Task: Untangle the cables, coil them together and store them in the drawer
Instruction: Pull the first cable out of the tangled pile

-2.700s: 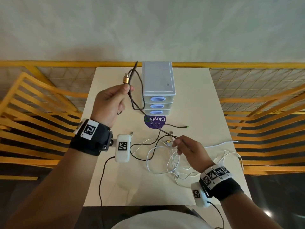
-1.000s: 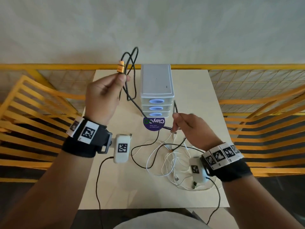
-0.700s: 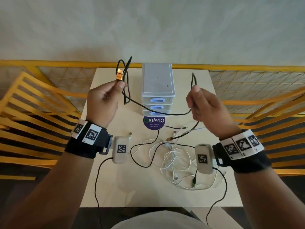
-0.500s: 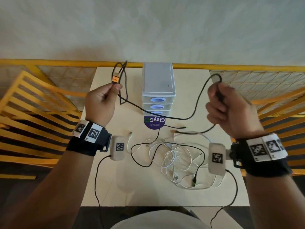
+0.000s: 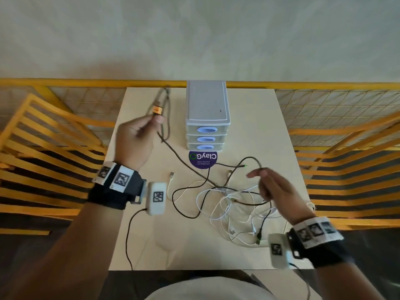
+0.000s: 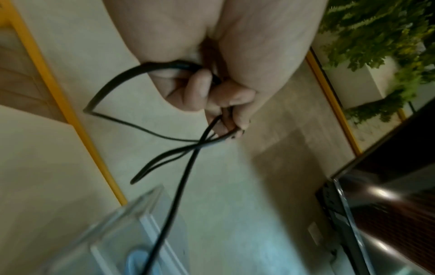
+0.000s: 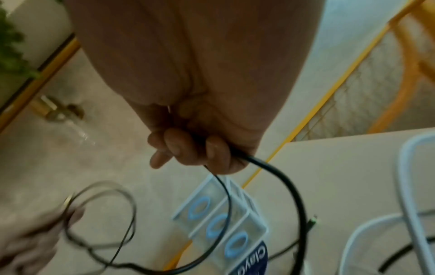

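Note:
My left hand (image 5: 155, 121) is raised left of the drawer unit (image 5: 206, 118) and pinches the black cable (image 5: 184, 163) just below its orange plug (image 5: 157, 109), with a few loops hanging from the fingers (image 6: 200, 87). That cable slants down to a tangle of white and black cables (image 5: 233, 204) on the table (image 5: 164, 239). My right hand (image 5: 259, 176) hovers low over the tangle, blurred. In the right wrist view its fingers (image 7: 174, 143) curl round the black cable (image 7: 289, 186). All three blue-handled drawers (image 7: 216, 225) are closed.
A round purple sticker (image 5: 203, 159) lies in front of the drawer unit. A loose white plug (image 5: 171, 174) rests left of the tangle. Yellow slatted chairs (image 5: 43, 148) flank the table on both sides, and a yellow rail (image 5: 303, 85) runs behind it.
My right hand has dropped from its raised spot at the right down over the tangle, so the stretched black cable has gone slack. My left hand stays up with the orange plug.

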### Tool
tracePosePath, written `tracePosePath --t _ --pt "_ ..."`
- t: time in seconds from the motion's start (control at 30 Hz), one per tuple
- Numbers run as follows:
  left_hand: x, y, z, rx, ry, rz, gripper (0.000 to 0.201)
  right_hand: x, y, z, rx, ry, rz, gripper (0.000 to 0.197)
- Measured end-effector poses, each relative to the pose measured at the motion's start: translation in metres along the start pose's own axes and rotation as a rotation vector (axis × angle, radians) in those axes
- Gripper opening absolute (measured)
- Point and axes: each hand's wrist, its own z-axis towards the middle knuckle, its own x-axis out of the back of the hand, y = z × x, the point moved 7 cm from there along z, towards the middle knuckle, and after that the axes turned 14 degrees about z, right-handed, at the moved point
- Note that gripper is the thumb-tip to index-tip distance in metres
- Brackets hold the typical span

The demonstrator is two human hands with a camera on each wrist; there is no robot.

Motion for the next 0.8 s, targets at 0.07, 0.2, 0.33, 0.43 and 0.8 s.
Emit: tracePosePath --t 0.07,0.2,0.33,0.43,0.8 --pt "-0.026 0.011 -0.014 -0.027 -0.147 0.010 0.023 -0.025 0.015 0.009 -0.031 -0.045 -0.063 0.033" --pt "-0.044 0.029 -0.036 -0.114 -0.314 0.077 0.026 -0.027 0.066 0.020 -0.201 -0.103 -0.546 0.028" --pt "-0.044 0.041 -0.051 -0.127 -0.369 0.046 0.035 0.002 0.070 0.014 -0.410 0.020 -0.873 0.061" --pt "-0.044 0.045 -0.062 -0.149 -0.343 0.078 0.029 -0.007 -0.004 0.013 -0.049 0.190 -0.628 0.084" --pt "-0.022 0.096 -0.076 -0.125 -0.312 -0.124 0.025 -0.108 -0.115 0.017 0.407 -0.304 -0.125 0.057"
